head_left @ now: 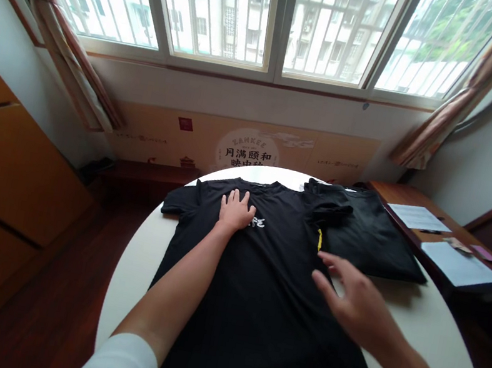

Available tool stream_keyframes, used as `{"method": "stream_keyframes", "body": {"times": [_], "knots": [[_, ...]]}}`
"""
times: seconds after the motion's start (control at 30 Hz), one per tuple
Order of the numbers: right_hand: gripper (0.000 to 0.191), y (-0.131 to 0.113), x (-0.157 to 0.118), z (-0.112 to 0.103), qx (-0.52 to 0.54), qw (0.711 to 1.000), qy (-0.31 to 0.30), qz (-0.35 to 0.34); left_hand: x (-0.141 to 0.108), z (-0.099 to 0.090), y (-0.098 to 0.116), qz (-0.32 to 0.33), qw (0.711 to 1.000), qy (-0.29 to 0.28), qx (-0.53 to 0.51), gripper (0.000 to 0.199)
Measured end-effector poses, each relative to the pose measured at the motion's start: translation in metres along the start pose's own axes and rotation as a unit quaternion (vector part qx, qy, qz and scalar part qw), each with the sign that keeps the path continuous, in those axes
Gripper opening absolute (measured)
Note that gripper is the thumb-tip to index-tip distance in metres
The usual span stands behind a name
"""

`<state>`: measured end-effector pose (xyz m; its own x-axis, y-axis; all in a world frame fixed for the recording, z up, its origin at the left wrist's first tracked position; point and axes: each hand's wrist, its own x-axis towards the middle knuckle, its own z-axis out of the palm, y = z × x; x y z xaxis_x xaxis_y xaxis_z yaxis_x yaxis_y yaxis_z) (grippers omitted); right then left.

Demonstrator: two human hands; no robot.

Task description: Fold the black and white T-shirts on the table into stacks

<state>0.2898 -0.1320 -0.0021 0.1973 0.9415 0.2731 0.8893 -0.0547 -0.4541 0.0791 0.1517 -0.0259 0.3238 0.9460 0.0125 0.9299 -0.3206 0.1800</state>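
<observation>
A black T-shirt (254,299) lies spread on a round white table (127,290), its collar toward the window. White lettering (258,222) shows on its chest, partly covered by my left hand (236,211), which rests flat with fingers spread. My right hand (350,294) is over the shirt's right side, thumb and fingers apart, somewhat blurred; I cannot tell whether it touches the cloth. Just beyond its fingertips is a narrow yellow strip (319,240) at the shirt's side. The shirt's right sleeve (329,211) is bunched and overlaps a folded dark garment (374,238).
A wooden desk (381,190) at the right holds papers (460,265) and a pen. Beneath the barred window (220,8) stands a printed beige panel (156,124) behind the table. Curtains (61,43) hang at both sides. An orange-brown cabinet (6,167) is on the left.
</observation>
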Motion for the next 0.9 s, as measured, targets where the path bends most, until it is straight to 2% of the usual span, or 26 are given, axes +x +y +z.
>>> {"method": "stream_keyframes", "body": {"times": [0.07, 0.13, 0.2, 0.3, 0.4, 0.53, 0.7, 0.8, 0.9], "knots": [[0.054, 0.019, 0.055, -0.013, -0.036, 0.997, 0.063, 0.022, -0.002, 0.004, -0.001, 0.004, 1.0, 0.013, 0.001, 0.07], [0.072, 0.04, 0.105, -0.016, -0.077, 0.995, 0.066, -0.02, -0.003, 0.005, -0.003, 0.008, 1.0, 0.018, -0.004, 0.069], [0.074, 0.057, 0.143, -0.013, -0.12, 0.99, -0.007, -0.078, -0.003, 0.005, -0.004, 0.012, 1.0, 0.019, -0.009, 0.069], [0.051, 0.071, 0.172, -0.008, -0.195, 0.967, -0.094, -0.131, -0.003, 0.003, -0.005, 0.013, 1.0, 0.02, -0.014, 0.069], [0.031, 0.086, 0.175, -0.014, -0.236, 0.953, -0.075, -0.174, -0.002, 0.003, -0.005, 0.012, 1.0, 0.019, -0.019, 0.069], [0.033, 0.121, 0.156, -0.027, -0.254, 0.945, -0.012, -0.207, -0.002, 0.004, -0.004, 0.015, 0.999, 0.014, -0.026, 0.069], [0.023, 0.161, 0.128, -0.032, -0.225, 0.962, 0.046, -0.144, -0.002, 0.005, -0.004, 0.013, 0.999, 0.022, -0.026, 0.068], [0.03, 0.155, 0.133, -0.037, -0.185, 0.974, 0.107, -0.073, -0.001, 0.006, -0.004, 0.011, 0.999, 0.021, -0.025, 0.068], [0.045, 0.112, 0.153, -0.035, -0.15, 0.976, 0.155, -0.031, 0.0, 0.007, -0.004, 0.014, 1.0, 0.02, -0.02, 0.069]]}}
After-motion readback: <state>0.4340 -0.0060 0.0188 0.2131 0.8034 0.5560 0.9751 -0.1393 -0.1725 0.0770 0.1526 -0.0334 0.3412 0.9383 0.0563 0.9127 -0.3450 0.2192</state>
